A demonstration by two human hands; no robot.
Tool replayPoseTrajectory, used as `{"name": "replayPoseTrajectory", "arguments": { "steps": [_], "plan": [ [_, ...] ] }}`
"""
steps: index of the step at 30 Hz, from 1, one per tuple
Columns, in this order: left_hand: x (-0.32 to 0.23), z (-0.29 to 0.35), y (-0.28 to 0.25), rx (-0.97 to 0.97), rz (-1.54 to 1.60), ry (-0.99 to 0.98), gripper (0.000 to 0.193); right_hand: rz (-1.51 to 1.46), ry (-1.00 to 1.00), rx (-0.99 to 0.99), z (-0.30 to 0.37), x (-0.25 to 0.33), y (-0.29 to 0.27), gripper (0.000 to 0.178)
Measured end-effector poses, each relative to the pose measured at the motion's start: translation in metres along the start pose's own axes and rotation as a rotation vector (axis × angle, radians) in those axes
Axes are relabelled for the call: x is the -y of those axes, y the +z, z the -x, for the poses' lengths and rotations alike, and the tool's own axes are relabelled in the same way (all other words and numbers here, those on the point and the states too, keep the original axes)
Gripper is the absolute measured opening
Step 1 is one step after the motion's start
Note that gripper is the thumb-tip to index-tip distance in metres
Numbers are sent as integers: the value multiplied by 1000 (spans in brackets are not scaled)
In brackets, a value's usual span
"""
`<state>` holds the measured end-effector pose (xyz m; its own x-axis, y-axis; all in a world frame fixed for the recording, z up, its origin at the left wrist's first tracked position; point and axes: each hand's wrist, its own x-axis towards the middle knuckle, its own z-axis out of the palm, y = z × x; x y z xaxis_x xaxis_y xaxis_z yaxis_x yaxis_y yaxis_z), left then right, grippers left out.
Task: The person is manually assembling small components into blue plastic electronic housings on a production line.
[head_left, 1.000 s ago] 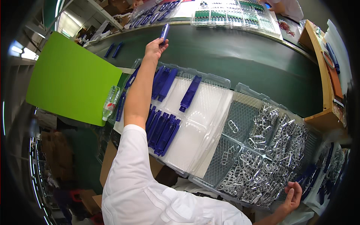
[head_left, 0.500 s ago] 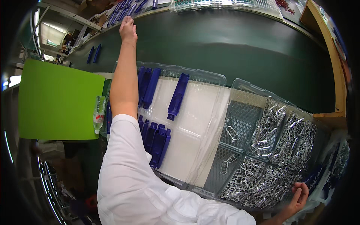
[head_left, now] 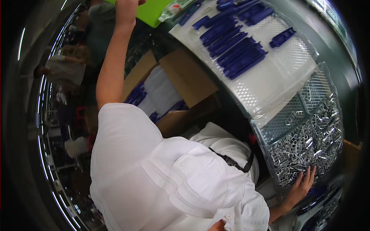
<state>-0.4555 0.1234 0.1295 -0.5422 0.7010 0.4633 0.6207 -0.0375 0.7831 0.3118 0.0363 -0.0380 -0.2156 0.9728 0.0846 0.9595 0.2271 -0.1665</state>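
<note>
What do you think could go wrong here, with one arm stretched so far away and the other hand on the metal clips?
The right hand rests flat on loose metal clips near the tray's edge, so it might push some over. The left hand reaches far up, partly out of view, so a grip there could be unsure. An open cardboard box lies below; dropped parts could land in it.

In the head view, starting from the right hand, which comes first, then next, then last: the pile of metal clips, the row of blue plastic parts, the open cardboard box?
1. Pile of metal clips: under the right hand, lower right.
2. Open cardboard box: centre, below the table edge.
3. Row of blue plastic parts: on the clear tray, upper middle. It is close to the box in distance, so ranks 2 and 3 are uncertain.
</note>
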Motion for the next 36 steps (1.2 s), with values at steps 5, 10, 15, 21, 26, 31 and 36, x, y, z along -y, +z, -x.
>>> {"name": "replayPoseTrajectory", "arguments": {
  "steps": [5, 10, 15, 21, 26, 31, 36],
  "plan": [
    [109, 194, -180, -79, -504, -196, 29, 38, -38, -40, 3, -13, 11, 24],
    [192, 368, -272, 165, -818, -536, 29, -21, -58, -95, -20, -16, 22, 29],
    [262, 422, -240, 416, -1028, -394, 36, 102, -56, -59, -16, -39, 18, 34],
    [290, 440, -272, 424, -1219, -248, 52, -411, 35, -156, -31, -19, 14, 20],
    [246, 386, -240, 100, -745, -304, 49, -752, 137, -328, -31, -24, 25, 23],
    [35, 257, -80, 41, 245, -265, 44, -1231, 416, -155, -22, 12, -4, 29],
    [-132, 230, 89, 781, 902, -180, 53, -1308, 406, -221, -14, 38, -21, 24]
  ]
}}
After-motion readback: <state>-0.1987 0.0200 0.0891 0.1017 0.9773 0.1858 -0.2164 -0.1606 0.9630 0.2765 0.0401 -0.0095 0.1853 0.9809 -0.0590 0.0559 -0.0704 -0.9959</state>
